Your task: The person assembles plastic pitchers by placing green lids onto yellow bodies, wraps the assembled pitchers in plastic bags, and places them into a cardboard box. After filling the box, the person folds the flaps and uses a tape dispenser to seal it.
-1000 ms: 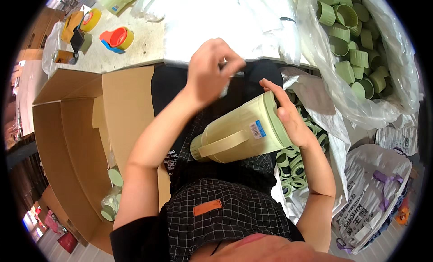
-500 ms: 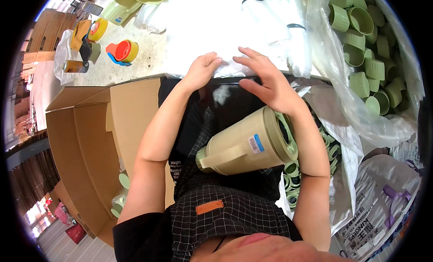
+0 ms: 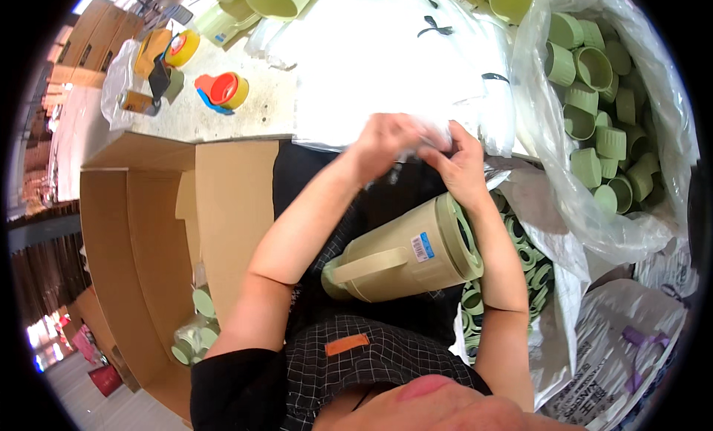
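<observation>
Far to the left of your grip, a tall cardboard box (image 3: 111, 268) gapes upward, with green parts (image 3: 204, 301) low inside it; beyond it, ahead and to the left of the hands, the pale table (image 3: 260, 108) bears a red and yellow round holder (image 3: 229, 89). Your left hand (image 3: 382, 149) has its fingers drawn together on a crumpled piece of clear plastic (image 3: 433, 132); your right hand (image 3: 462, 167) meets it with thumb and forefinger, though blur hides whether they pinch it. The film should be light, limp and slippery, best taken at an edge between the fingertips. Below the grip, on your lap, the green jug (image 3: 401, 264) lies on its side, held by neither hand, its lidded end toward your right forearm. It looks stiff, smooth and probably light for its bulk, apt to roll; the handle (image 3: 371, 264) or the body near the lid offers the surest hold. Directly ahead of the hands, shiny white plastic (image 3: 379, 67) covers the table, hard and flat beneath. To the right of the grip, a white sack (image 3: 561, 282) holds green rings (image 3: 523, 256), and farther right a clear bag (image 3: 531, 126) holds green cups (image 3: 594, 67).
</observation>
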`<state>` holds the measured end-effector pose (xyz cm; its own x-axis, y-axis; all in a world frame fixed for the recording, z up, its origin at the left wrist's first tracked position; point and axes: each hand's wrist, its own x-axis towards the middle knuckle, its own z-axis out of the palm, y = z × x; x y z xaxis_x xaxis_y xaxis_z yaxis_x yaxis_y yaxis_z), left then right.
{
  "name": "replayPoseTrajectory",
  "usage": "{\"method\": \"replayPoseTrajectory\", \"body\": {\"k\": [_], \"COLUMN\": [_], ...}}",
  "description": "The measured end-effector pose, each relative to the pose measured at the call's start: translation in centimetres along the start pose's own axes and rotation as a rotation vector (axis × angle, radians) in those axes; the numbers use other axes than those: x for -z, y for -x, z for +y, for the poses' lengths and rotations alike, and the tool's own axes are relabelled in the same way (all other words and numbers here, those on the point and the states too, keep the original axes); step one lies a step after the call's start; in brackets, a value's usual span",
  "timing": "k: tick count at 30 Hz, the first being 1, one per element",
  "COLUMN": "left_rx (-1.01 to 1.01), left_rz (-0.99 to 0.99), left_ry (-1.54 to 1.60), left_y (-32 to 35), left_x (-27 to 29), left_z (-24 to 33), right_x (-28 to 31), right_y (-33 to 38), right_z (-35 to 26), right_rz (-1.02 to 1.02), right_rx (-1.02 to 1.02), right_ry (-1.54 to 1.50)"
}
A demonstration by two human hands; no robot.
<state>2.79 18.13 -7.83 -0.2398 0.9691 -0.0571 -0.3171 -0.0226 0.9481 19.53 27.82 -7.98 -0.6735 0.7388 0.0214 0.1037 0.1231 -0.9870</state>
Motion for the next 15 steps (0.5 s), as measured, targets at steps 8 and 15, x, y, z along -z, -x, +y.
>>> {"method": "replayPoseTrajectory", "body": {"k": [8,15], "left_rx": [-0.118,0.019], "left_rz": [0.050,-0.228], "left_ry": [0.049,0.260], "left_y": [1.4,3.1], "left_x": [-2.5,-1.2], "left_z": [-0.1,1.8], "right_x": [1.0,9.6], "right_y": [0.9,2.9], "right_z": [-1.7,6.4], "right_rz": [0.036,0.624], "right_rx": [-0.005,0.040], "right_ry": [-0.208,-0.739]}}
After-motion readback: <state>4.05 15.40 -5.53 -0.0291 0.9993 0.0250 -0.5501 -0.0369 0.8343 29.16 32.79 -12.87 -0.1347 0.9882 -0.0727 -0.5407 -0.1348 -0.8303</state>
